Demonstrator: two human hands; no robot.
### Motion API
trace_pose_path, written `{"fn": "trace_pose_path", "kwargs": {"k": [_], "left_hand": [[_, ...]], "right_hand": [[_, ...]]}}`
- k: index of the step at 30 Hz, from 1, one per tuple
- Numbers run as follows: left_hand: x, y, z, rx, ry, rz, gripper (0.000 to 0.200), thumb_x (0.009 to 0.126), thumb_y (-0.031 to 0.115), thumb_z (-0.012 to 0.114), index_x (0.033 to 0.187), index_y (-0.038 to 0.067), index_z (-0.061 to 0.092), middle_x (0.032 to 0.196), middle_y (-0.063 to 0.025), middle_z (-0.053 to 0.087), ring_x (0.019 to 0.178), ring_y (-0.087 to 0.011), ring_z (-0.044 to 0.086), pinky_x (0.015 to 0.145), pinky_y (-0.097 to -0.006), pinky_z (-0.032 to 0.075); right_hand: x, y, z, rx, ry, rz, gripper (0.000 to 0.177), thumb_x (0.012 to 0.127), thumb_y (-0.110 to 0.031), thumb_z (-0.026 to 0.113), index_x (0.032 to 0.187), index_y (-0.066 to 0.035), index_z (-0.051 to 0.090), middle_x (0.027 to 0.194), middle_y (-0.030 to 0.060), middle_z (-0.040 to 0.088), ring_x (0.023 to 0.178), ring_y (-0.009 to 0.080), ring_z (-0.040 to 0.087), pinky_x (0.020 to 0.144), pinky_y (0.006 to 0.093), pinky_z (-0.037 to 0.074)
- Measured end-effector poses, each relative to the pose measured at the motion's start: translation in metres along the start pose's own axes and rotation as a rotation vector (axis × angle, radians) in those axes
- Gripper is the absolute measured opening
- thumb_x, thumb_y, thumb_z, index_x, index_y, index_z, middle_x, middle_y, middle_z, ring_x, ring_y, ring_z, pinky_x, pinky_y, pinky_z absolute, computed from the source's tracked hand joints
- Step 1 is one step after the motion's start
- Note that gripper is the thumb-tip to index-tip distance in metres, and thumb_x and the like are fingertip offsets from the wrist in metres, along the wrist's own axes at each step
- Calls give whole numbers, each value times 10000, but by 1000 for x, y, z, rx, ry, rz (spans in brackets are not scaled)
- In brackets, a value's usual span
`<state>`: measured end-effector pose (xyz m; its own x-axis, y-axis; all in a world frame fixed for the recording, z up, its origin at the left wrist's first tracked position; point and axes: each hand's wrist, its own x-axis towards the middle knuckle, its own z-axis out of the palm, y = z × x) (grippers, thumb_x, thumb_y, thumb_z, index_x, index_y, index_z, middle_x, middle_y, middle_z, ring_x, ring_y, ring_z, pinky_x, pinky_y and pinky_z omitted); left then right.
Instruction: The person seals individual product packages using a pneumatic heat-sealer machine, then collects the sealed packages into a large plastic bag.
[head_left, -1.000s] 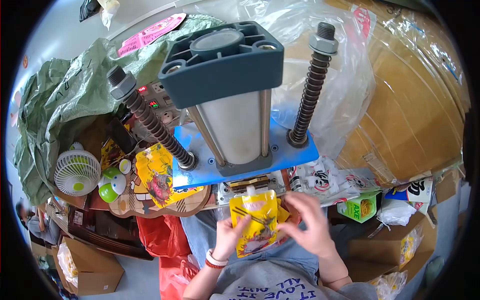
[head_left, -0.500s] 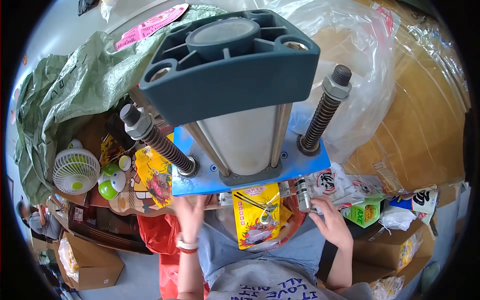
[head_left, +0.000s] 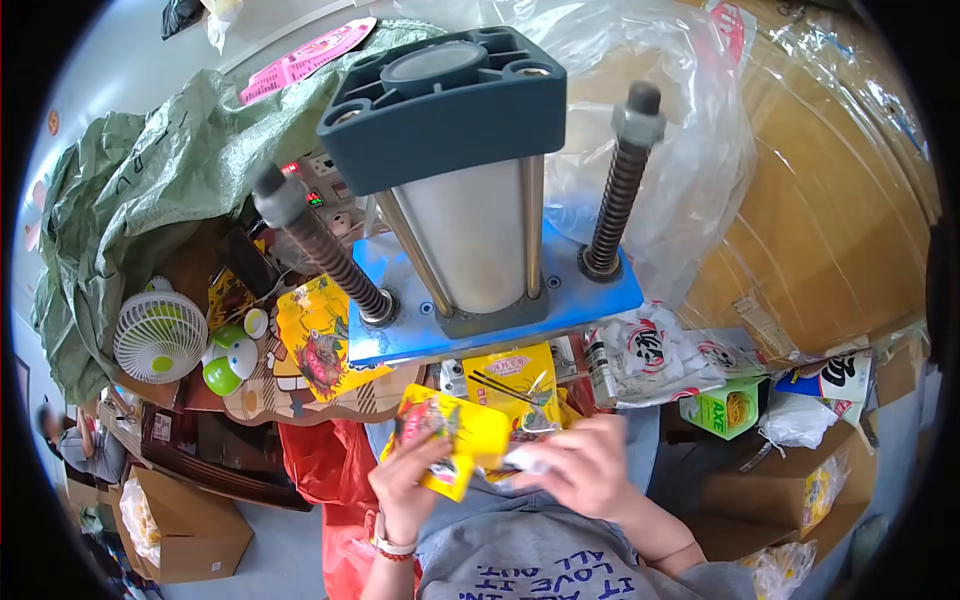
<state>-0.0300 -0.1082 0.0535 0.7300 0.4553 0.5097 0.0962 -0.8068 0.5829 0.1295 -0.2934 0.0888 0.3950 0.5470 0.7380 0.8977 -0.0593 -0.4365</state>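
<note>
My left hand [head_left: 402, 490] holds a yellow printed food pouch [head_left: 455, 432] above my lap, fingers wrapped round its side. Close to the pouch's right edge is my right hand [head_left: 588, 470], blurred, its fingers pinching a small white packet [head_left: 527, 460] whose print I cannot read. Behind both hands, a second yellow pouch [head_left: 515, 380] with a chopsticks picture lies under the front edge of the blue press plate [head_left: 480, 335]. Its lower part is partly hidden by my hands.
A grey press cylinder [head_left: 460, 230] towers in front, flanked by spring-loaded rods. More yellow pouches [head_left: 318, 340] and a small fan [head_left: 160, 335] are at left. White packets with red characters [head_left: 650, 355] lie at right, beside a green AXE box [head_left: 725, 410].
My left hand has come from the press's front edge and now has a yellow pouch. My right hand has left the metal cylinder at the right and moved inward, now with a white packet.
</note>
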Motion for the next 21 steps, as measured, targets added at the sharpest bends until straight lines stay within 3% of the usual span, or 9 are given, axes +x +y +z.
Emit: {"fn": "trace_pose_path", "kwargs": {"k": [3, 5, 6, 8, 9, 12, 17, 19, 21], "left_hand": [[7, 32, -10, -91, -180, 128, 322, 698, 48, 764, 1018, 41, 732, 1005, -87, 741, 973, -248, 714, 845, -333, 566], [3, 32, -12, -297, -271, 144, 347, 717, 74, 758, 1060, 35, 726, 1014, -87, 739, 912, -237, 728, 797, -323, 581], [4, 37, -10, -339, -314, 97, 305, 759, 95, 754, 1056, 29, 730, 946, -91, 744, 784, -234, 731, 689, -302, 580], [-4, 25, 15, -298, -426, -87, 222, 815, 121, 747, 1008, 12, 737, 843, -97, 732, 676, -182, 705, 582, -266, 539], [-5, 22, 36, -479, -401, -360, 162, 887, 154, 719, 943, 3, 740, 781, -74, 727, 643, -106, 661, 573, -255, 507], [3, 2, 77, -999, -277, -879, 192, 937, 161, 674, 981, -22, 710, 905, -41, 728, 756, -91, 662, 674, -251, 532], [42, -19, 91, -1241, -214, -997, 214, 921, 86, 668, 1094, -38, 651, 1013, -90, 712, 866, -149, 688, 779, -294, 562], [43, -17, 94, -1233, -190, -969, 230, 920, 75, 663, 1116, -39, 632, 1047, -107, 702, 898, -166, 688, 796, -297, 558], [48, -17, 91, -1265, -211, -997, 242, 918, 81, 669, 1129, -32, 630, 1054, -99, 701, 907, -158, 684, 792, -298, 558]], "right_hand": [[4, -4, 3, 211, -116, -194, 462, 663, -404, 836, 1043, -169, 719, 957, -45, 599, 866, 184, 533, 773, 356, 375], [6, -10, -13, 320, -109, -175, 466, 664, -450, 823, 1015, -158, 729, 926, -45, 620, 875, 197, 539, 804, 378, 366], [6, -7, -13, 317, -132, -112, 476, 653, -457, 825, 1003, -149, 731, 934, -34, 627, 882, 200, 541, 816, 382, 364], [7, 6, -3, 231, -194, 2, 577, 647, -457, 829, 1078, -98, 694, 1012, 31, 635, 957, 241, 555, 871, 391, 364], [8, 12, 1, 141, -185, 99, 591, 680, -424, 823, 1129, -76, 661, 1054, 60, 626, 997, 267, 554, 899, 395, 369], [7, 32, -11, 49, -92, 288, 510, 832, -256, 723, 1255, -23, 558, 1224, 133, 582, 1152, 329, 518, 1011, 426, 349], [2, 81, -25, -335, 11, 407, 338, 910, -204, 625, 1194, -24, 592, 1196, 154, 586, 1109, 353, 528, 968, 453, 370], [-28, 112, -6, -430, -292, 518, 253, 949, -149, 532, 1133, 5, 611, 1143, 171, 605, 1081, 359, 549, 934, 431, 412], [-40, 109, -12, -426, -397, 600, 243, 958, -176, 521, 1091, -1, 624, 1092, 169, 616, 1018, 353, 562, 893, 430, 419]]}}
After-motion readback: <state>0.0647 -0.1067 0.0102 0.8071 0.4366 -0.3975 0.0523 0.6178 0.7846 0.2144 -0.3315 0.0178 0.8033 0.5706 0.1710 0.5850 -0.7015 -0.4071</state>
